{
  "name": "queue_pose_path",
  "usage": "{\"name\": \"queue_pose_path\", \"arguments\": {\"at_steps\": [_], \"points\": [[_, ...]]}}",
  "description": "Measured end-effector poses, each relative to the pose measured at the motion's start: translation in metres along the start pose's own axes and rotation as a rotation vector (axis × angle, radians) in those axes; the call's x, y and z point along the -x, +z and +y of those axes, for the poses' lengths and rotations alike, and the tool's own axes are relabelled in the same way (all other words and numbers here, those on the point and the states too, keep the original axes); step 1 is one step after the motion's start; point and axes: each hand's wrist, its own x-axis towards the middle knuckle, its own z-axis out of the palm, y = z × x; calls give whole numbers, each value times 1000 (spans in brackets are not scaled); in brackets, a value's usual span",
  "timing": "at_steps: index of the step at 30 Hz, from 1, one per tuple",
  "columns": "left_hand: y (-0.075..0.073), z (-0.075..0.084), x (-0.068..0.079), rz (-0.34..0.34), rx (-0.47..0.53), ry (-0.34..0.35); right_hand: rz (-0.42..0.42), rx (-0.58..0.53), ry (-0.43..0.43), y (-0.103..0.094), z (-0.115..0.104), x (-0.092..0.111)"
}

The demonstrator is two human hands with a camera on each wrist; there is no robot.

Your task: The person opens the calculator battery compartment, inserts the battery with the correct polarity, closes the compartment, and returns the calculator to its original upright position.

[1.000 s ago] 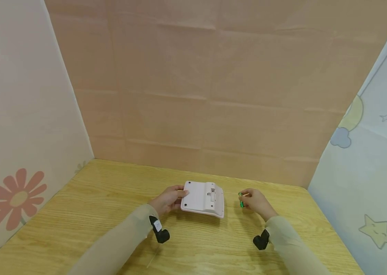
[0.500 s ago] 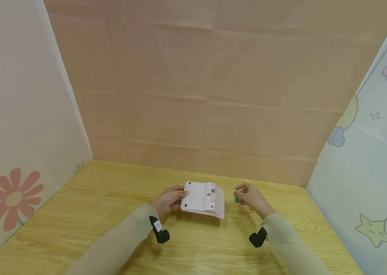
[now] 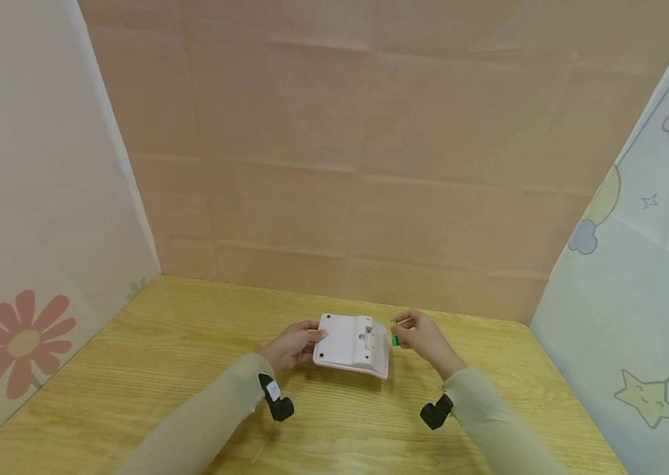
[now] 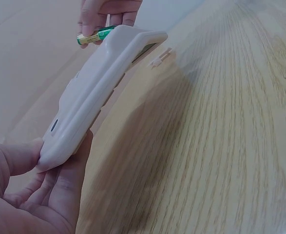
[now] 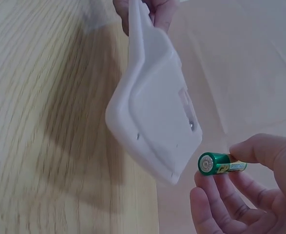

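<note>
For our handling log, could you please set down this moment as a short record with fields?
Left hand: grips one end of the calculator
Right hand: holds a green battery between thumb and fingers
Calculator: tilted, underside showing in the head view
Battery slot: uncovered, on the calculator's underside
Battery position: beside the calculator, not touching it
Small pale piece: lies on the table
</note>
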Motion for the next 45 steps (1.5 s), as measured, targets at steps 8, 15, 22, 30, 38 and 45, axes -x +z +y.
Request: {"name": "queue_pose_path", "arguments": {"at_steps": [8,15,22,30,38,45], "points": [[0,-1,0,-7,2,-4,-4,-41,4,10,-13,-1],[0,0,0,1,-4,-14,33,-49,-13,20,-24,-1],[1,1,1,1,0,-13,27,-37,-1,28,-26,-3],[0,0,1,7,0,-14,29,-36,42,35,-24,-6],[-1,0,0,8,14,-14,14,-23,54,41,-22,-9],[-1,0,0,13,10,-10,-17,7,64,43,-23,-8]]}}
